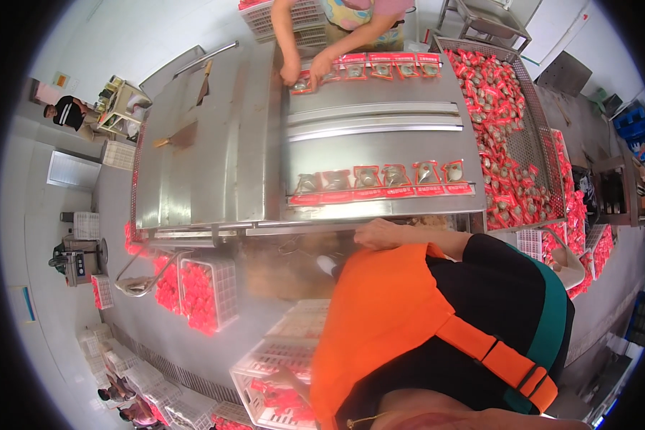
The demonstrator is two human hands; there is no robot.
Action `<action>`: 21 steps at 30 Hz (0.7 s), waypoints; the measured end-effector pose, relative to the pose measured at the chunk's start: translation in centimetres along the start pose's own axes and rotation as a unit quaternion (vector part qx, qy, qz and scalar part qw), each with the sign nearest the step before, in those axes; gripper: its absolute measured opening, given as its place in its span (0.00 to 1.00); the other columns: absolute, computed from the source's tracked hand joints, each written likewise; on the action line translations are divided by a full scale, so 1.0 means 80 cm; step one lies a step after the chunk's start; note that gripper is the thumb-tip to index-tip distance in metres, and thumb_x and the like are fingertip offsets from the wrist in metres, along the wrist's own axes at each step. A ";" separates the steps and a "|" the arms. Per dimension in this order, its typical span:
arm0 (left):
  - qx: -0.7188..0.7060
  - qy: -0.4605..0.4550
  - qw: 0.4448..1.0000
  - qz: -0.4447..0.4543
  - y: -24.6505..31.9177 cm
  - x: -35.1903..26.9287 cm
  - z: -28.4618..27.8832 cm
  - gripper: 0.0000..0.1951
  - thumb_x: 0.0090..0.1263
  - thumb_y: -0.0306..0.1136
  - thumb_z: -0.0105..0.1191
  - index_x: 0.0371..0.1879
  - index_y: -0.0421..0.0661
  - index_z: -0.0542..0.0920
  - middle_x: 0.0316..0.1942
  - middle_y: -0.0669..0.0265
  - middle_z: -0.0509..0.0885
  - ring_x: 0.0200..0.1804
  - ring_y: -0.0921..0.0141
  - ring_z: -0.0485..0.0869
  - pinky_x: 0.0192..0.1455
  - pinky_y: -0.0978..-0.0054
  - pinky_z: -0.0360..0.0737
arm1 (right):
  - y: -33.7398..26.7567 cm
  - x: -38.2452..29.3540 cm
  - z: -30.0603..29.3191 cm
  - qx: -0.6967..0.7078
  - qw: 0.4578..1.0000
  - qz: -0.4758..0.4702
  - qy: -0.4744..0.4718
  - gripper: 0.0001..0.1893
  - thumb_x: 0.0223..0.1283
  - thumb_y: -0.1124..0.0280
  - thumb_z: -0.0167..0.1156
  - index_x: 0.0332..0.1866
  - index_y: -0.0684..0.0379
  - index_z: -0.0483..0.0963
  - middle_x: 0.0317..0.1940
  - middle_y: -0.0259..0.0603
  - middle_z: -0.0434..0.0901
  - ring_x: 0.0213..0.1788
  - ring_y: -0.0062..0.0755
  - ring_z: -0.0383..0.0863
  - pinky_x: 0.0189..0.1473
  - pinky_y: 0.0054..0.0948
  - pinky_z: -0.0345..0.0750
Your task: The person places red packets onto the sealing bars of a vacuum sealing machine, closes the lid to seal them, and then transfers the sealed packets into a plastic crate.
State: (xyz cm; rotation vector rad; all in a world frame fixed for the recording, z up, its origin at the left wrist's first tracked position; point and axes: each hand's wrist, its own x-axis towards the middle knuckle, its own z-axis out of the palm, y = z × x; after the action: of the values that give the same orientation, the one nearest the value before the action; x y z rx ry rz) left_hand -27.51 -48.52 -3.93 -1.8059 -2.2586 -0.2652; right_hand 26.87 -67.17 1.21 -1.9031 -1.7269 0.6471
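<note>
My right hand (379,234) is curled near the front edge of a stainless steel packing machine (376,145), palm hidden. Down at the left, my left hand (284,378) reaches into a white plastic crate (247,384), over red packets (282,400); its fingers are blurred and their hold is unclear. A row of clear-and-red pouches (395,176), each with a round item inside, lies along the machine's near bar. On the far side another person's hands (306,72) touch a pouch at the left end of a second such row (381,69).
A perforated metal tray (537,107) heaped with red packets (489,97) adjoins the machine's right end. Two scrapers (204,83) (180,135) lie on the steel lid (231,145). Filled crates (226,290) stand on the floor at left. A person (69,113) stands farther back.
</note>
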 end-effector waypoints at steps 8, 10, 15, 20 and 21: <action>-0.001 -0.005 1.000 0.004 0.004 0.000 -0.004 0.41 0.56 0.36 0.56 0.68 0.34 0.53 0.56 0.40 0.68 0.56 0.47 0.69 0.58 0.49 0.66 | 0.013 0.000 0.013 -0.023 1.000 -0.015 -0.003 0.05 0.55 0.73 0.53 0.36 0.59 0.74 0.33 0.43 0.76 0.35 0.47 0.79 0.34 0.42 0.77; -0.001 -0.003 1.000 0.004 0.004 0.000 -0.006 0.41 0.56 0.36 0.56 0.68 0.34 0.53 0.56 0.40 0.68 0.56 0.47 0.69 0.58 0.49 0.66 | 0.013 0.001 0.014 -0.019 1.000 -0.022 0.008 0.05 0.54 0.73 0.53 0.36 0.59 0.74 0.32 0.43 0.76 0.35 0.47 0.79 0.34 0.42 0.77; -0.002 -0.002 1.000 0.004 0.005 -0.002 -0.010 0.41 0.56 0.36 0.56 0.68 0.34 0.53 0.57 0.40 0.67 0.58 0.47 0.68 0.60 0.50 0.65 | 0.014 0.002 0.016 -0.025 1.000 -0.018 0.004 0.05 0.54 0.73 0.53 0.36 0.58 0.74 0.33 0.42 0.76 0.35 0.46 0.80 0.35 0.41 0.78; -0.007 -0.005 1.000 0.011 0.020 0.002 -0.009 0.41 0.55 0.36 0.56 0.68 0.33 0.53 0.58 0.40 0.66 0.59 0.47 0.67 0.61 0.50 0.64 | 0.015 0.000 0.014 -0.015 1.000 -0.013 0.010 0.06 0.54 0.73 0.53 0.36 0.58 0.75 0.34 0.42 0.77 0.35 0.46 0.80 0.35 0.41 0.78; -0.009 -0.002 1.000 0.017 0.021 0.007 -0.014 0.41 0.55 0.36 0.56 0.68 0.33 0.53 0.59 0.40 0.66 0.59 0.47 0.67 0.61 0.50 0.64 | 0.009 0.003 0.011 -0.021 1.000 -0.010 0.004 0.06 0.54 0.73 0.53 0.36 0.59 0.75 0.34 0.42 0.77 0.35 0.46 0.80 0.35 0.41 0.78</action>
State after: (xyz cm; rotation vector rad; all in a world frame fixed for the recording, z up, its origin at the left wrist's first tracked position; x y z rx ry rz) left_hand -25.93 -47.97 -2.70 -1.8523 -2.2339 -0.2762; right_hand 26.86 -66.99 0.08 -1.9127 -1.7651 0.5989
